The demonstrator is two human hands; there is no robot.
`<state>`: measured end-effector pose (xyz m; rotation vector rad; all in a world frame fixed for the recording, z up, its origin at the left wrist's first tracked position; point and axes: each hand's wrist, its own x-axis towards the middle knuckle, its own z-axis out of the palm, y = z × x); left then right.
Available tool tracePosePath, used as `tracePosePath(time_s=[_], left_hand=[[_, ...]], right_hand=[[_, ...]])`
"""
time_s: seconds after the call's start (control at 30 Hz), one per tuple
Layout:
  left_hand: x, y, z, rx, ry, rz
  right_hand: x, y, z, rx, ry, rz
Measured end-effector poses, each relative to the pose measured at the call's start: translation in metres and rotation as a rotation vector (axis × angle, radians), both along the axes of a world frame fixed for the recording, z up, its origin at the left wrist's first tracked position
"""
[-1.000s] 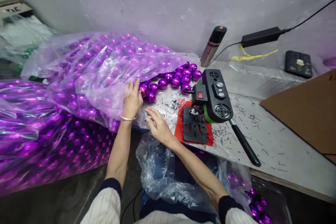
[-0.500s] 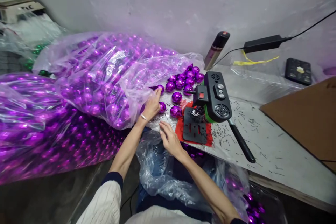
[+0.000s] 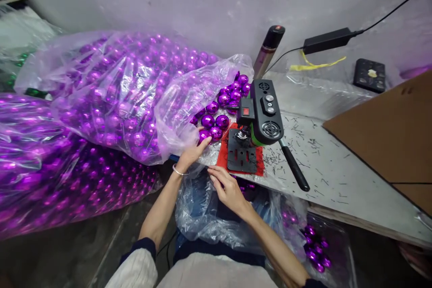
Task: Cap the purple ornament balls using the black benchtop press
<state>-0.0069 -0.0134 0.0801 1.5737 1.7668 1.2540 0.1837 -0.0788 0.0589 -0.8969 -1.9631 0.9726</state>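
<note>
My left hand (image 3: pixel 191 154), with a bangle at the wrist, reaches to the mouth of a clear plastic bag. Its thumb and fingers curl around a shiny purple faceted ball (image 3: pixel 204 135) at the bag's edge; some fingertips are hidden. More purple balls (image 3: pixel 222 121) lie loose just beyond. At the table's front edge, my right hand (image 3: pixel 228 189) has its fingers loosely stretched and shows nothing in them. A small black press machine (image 3: pixel 268 112) with a lever handle (image 3: pixel 294 168) stands right of the balls, its slotted black plate (image 3: pixel 240 157) over a red cloth (image 3: pixel 222 155).
Large bags of purple balls (image 3: pixel 128 76) fill the left. Behind the machine are a dark-capped bottle (image 3: pixel 269 51), a black power adapter (image 3: pixel 327 40) and a black box (image 3: pixel 369 75). Cardboard (image 3: pixel 384 139) leans at right. Dark scraps litter the table (image 3: pixel 324 166). Plastic sheeting (image 3: pixel 199 234) covers my lap.
My left hand has drawn back toward the table's front edge, and nearby balls have shifted closer together. My right hand stays by the edge. The whole view has shifted slightly.
</note>
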Motion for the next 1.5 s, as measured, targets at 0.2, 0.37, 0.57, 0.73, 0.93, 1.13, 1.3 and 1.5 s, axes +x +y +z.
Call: tracePosePath(time_s=[0.2, 0.37, 0.57, 0.73, 0.93, 1.13, 1.3, 1.5], left_hand=[[0.049, -0.040, 0.016, -0.354, -1.167, -0.157], [0.080, -0.065, 0.014, -0.451, -1.313, -0.148], [0.097, -0.081, 0.007, -0.476, -1.317, -0.130], [0.102, -0.081, 0.002, -0.430, -1.310, -0.147], [0.101, -0.051, -0.003, -0.285, -1.257, 0.013], [0.111, -0.026, -0.020, -0.137, -0.793, 0.052], [0.113, -0.017, -0.032, -0.077, -0.342, 0.025], [0.112, -0.007, -0.030, -0.021, -0.058, -0.076]], right_hand=[[0.019, -0.015, 0.015, -0.028, 0.087, -0.265], [0.031, -0.017, 0.019, 0.025, 0.012, -0.453], [0.034, -0.022, 0.009, -0.016, 0.025, -0.517], [0.032, -0.026, 0.002, -0.126, 0.127, -0.551], [0.036, -0.035, 0.003, -0.092, 0.113, -0.413], [0.046, -0.056, -0.005, -0.020, 0.009, -0.286], [0.058, -0.067, -0.015, -0.018, -0.047, -0.253], [0.068, -0.069, -0.019, -0.028, -0.082, -0.285]])
